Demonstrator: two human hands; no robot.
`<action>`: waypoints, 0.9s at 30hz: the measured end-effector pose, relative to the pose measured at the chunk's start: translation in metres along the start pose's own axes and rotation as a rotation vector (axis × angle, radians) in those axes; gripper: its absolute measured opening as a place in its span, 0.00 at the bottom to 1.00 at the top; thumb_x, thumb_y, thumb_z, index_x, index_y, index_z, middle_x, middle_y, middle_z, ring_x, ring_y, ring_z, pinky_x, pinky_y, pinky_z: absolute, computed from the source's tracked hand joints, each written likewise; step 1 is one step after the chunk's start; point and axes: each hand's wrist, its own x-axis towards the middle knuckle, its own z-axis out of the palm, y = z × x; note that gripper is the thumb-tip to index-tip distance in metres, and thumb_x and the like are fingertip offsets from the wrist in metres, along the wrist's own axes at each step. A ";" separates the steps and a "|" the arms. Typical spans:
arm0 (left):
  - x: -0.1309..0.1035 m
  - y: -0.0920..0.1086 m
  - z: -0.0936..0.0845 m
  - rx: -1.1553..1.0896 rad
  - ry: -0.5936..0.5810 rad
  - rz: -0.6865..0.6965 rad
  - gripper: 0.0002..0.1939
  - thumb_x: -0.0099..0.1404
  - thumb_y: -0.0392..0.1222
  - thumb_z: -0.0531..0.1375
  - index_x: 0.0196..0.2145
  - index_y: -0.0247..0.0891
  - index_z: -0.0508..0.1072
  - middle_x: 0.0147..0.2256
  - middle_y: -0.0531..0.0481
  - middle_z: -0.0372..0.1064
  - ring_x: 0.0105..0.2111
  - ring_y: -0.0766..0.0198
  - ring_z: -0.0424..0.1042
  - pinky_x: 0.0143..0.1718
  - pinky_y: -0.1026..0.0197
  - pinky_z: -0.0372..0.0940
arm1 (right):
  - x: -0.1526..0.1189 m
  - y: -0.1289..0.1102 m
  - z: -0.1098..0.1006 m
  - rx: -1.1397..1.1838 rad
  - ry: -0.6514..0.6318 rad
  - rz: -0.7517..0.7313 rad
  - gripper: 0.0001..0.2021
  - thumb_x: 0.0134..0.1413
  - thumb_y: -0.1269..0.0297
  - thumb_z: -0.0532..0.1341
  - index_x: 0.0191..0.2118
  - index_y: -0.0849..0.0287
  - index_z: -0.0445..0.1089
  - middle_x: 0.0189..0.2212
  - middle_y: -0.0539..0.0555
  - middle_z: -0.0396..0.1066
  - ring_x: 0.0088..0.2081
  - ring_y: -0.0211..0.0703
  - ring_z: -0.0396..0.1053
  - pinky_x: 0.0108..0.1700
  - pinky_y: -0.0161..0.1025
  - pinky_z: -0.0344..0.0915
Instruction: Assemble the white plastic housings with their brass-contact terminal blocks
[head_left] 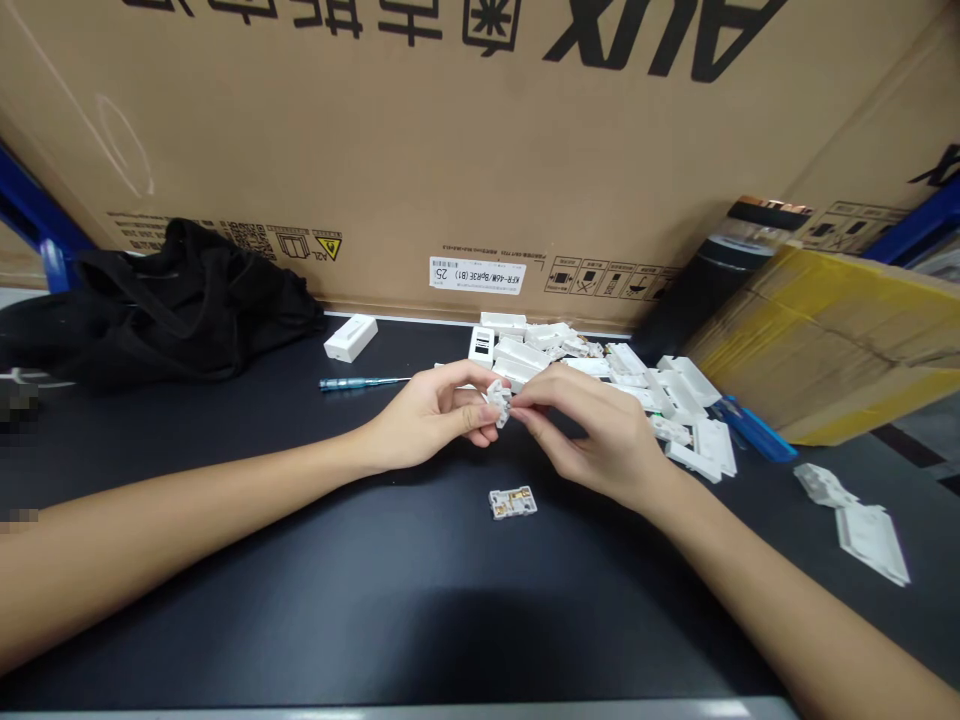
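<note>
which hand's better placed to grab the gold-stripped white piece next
Probably the right hand: its fingertips seem at the edge of the small white part, which the left hand grips; the gold-stripped white piece lies close by.

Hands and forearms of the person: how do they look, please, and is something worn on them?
The left hand and right hand are bare, with no glove, ring or watch visible. The left forearm and right forearm are bare and slender; no sleeve or marking shows.

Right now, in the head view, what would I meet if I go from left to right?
Black bag, white box, left hand, held white part, right hand, blue object, flat white piece at far right.
</note>
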 end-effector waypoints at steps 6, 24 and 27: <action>0.000 0.001 0.002 0.003 0.053 0.035 0.17 0.62 0.45 0.70 0.44 0.36 0.72 0.30 0.52 0.73 0.30 0.67 0.77 0.33 0.64 0.77 | 0.002 -0.009 0.005 0.061 0.031 0.169 0.05 0.65 0.72 0.58 0.38 0.55 0.68 0.32 0.53 0.72 0.33 0.42 0.69 0.37 0.41 0.67; -0.009 -0.004 0.001 0.836 0.239 0.752 0.11 0.66 0.26 0.61 0.43 0.37 0.76 0.36 0.47 0.75 0.34 0.66 0.76 0.33 0.65 0.75 | 0.007 -0.018 0.013 0.652 0.008 0.697 0.09 0.61 0.61 0.63 0.31 0.58 0.71 0.28 0.49 0.70 0.31 0.38 0.68 0.37 0.37 0.65; -0.008 -0.008 -0.002 0.975 0.240 0.875 0.14 0.66 0.23 0.60 0.45 0.38 0.75 0.38 0.48 0.76 0.36 0.67 0.77 0.37 0.65 0.76 | 0.008 -0.021 0.012 0.673 0.015 0.724 0.08 0.60 0.62 0.64 0.31 0.58 0.71 0.28 0.49 0.70 0.32 0.38 0.68 0.37 0.38 0.65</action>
